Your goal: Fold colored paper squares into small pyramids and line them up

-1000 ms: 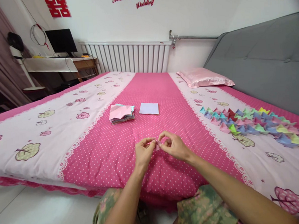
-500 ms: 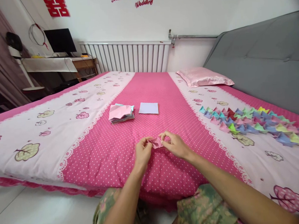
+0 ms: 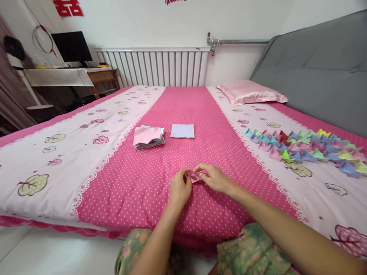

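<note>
Between my hands is a small pink folded paper (image 3: 195, 177), held just above the polka-dot bedspread. My left hand (image 3: 180, 187) pinches its left end, thumb and fingers closed. At the other end my right hand (image 3: 214, 177) grips the paper, fingertips bent over its edge. Parts of the paper are hidden behind my fingers. Beyond my hands lie a stack of creased papers (image 3: 148, 136), pink on top, and a flat pile of lavender square paper (image 3: 182, 131). Several rows of folded paper boats (image 3: 307, 147) in many colours stand to the right.
The pink and white bedspread (image 3: 182, 104) covers the bed under everything. A pink pillow (image 3: 250, 92) lies at the far right, near the grey headboard (image 3: 324, 60). Behind the bed are a white radiator (image 3: 155, 67) and a desk with a monitor (image 3: 71, 47).
Both hands have drawn slightly closer together around the pink paper, the left one shifting right and turning. The paper is more covered by fingers. The view has tilted down a little.
</note>
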A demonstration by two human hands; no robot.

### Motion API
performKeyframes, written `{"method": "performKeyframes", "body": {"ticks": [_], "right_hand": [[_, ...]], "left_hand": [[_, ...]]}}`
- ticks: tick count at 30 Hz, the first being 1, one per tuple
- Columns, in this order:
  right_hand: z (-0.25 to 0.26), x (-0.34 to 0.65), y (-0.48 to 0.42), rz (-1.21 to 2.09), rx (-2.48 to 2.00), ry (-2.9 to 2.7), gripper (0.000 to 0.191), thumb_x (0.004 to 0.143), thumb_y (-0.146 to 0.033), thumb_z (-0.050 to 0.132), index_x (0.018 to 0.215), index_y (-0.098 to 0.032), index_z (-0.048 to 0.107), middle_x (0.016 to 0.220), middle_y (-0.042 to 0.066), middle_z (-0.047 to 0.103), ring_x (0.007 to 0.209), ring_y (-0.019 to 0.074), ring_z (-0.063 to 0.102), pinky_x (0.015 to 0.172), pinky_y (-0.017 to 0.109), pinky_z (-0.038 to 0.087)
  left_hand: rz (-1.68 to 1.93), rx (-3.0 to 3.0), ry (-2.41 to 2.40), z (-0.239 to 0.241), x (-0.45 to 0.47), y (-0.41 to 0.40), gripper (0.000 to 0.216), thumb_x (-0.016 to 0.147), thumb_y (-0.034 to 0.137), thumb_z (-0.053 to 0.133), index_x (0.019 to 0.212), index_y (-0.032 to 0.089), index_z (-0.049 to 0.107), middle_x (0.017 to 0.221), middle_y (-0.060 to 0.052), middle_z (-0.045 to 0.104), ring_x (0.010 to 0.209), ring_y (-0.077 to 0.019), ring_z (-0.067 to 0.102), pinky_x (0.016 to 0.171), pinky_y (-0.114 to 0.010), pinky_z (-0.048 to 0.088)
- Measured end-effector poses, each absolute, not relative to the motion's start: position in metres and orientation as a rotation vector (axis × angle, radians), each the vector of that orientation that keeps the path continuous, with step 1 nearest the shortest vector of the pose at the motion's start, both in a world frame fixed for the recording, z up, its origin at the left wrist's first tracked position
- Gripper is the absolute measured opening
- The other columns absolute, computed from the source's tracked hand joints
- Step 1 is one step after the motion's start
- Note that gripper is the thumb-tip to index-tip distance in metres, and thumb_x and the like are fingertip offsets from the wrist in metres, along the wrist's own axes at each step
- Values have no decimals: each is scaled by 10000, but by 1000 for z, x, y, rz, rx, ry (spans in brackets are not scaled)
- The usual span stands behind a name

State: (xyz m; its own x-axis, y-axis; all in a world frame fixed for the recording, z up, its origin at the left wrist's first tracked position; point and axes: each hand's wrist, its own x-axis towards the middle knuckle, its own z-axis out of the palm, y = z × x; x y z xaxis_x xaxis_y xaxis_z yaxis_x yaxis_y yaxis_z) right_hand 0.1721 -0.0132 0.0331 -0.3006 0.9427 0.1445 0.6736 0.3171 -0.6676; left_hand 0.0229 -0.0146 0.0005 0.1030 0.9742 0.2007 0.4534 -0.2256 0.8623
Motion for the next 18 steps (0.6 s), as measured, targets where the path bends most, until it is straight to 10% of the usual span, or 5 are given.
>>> {"method": "performKeyframes", "body": {"ticks": [18], "right_hand": [[24, 168, -11, 499, -1532, -2241, 269, 727, -124, 411, 805, -188, 661, 964, 44, 634, 913, 149, 567, 846, 261, 397]], "left_hand": [[1021, 1811, 1599, -6, 29, -14, 231, 687, 54, 474, 878, 171, 533, 824, -38, 621, 745, -130, 563, 671, -244, 409]]}}
